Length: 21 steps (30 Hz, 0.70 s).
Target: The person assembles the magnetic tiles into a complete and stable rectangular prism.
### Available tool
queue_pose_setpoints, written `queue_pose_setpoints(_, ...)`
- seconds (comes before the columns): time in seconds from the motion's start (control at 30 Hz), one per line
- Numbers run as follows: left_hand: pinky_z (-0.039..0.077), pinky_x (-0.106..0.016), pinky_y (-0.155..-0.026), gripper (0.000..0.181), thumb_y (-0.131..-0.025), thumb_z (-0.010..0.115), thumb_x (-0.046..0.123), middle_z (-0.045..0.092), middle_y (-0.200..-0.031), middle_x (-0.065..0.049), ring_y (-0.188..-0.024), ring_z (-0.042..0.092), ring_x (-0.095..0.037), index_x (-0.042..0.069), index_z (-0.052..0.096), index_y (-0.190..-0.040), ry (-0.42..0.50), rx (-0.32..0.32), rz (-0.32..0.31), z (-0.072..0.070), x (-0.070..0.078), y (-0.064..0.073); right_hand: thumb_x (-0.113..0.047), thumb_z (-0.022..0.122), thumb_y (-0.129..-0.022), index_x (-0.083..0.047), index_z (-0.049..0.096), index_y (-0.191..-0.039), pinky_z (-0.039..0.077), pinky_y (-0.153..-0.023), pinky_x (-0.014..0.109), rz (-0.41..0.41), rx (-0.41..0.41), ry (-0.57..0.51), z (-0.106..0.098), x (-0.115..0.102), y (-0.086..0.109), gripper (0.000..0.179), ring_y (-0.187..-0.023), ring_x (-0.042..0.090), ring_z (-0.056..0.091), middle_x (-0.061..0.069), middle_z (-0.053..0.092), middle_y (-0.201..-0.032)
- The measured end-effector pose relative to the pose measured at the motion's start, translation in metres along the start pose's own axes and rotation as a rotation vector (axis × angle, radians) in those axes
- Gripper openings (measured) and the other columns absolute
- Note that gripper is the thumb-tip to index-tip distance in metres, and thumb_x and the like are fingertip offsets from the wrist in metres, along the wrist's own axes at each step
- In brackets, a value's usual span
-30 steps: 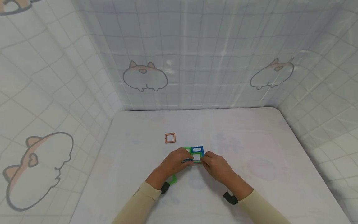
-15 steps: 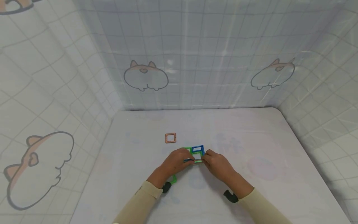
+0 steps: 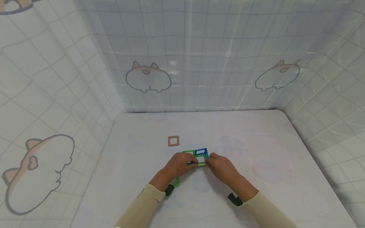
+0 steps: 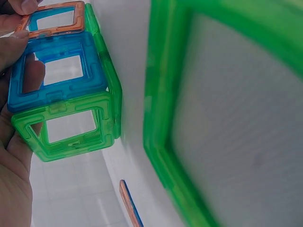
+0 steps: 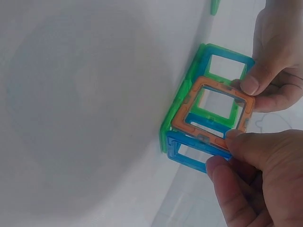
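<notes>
Tabletop (image 3: 142,126) bears an orange frame (image 3: 169,141); left hand (image 3: 178,164) partly hides joined frames (image 5: 190,101).

No legible text, label, brand, number or sign found.
One small dark inscription (image 3: 141,193) noted in the head view, lower left of centre, on the cuff of the cream left sleeve (image 3: 145,202); it runs slantwise along the fabric, too small and blurred to read. Faint bluish marks (image 3: 232,144) show on the white table cover (image 3: 296,186), right of centre in the same view; whether they are characters or pattern cannot be determined.
</notes>
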<state>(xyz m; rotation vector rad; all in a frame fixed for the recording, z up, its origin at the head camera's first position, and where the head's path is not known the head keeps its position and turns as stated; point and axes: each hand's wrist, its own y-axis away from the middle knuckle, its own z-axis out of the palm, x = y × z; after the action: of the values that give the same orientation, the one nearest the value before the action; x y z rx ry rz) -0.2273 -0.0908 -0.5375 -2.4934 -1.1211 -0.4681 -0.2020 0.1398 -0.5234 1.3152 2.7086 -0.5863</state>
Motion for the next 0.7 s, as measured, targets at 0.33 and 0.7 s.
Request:
queue_pose_setpoints(0.33,0.054,-0.018,-0.078,0.012,-0.087,0.078,0.029,0.073,-0.093,0.015,-0.083,0.063,0.003,0.022,0.078,-0.097,0.019,-0.023,-0.008,-0.0018,-0.0019,-0.0032,-0.006,0.083,-0.08,-0.01,0.075,-0.09,0.054,-0.062,0.017,-0.043,0.034,0.003,0.0015,0.0015,-0.0026,0.013,-0.073,0.005,0.065,-0.002,0.065,-0.084)
queue_pose_setpoints(0.7,0.053,-0.018,-0.077,0.011,-0.087,0.078,0.03,0.073,-0.092,0.015,-0.081,0.062,0.004,0.022,0.078,-0.095,0.011,-0.02,0.009,-0.0008,-0.0028,-0.0036,-0.011,0.081,-0.083,-0.011,0.076,-0.093,0.052,-0.059,0.017,-0.017,0.0,0.015,0.0015,0.0044,-0.0015,0.011,-0.069,0.004,0.062,-0.003,0.067,-0.083)
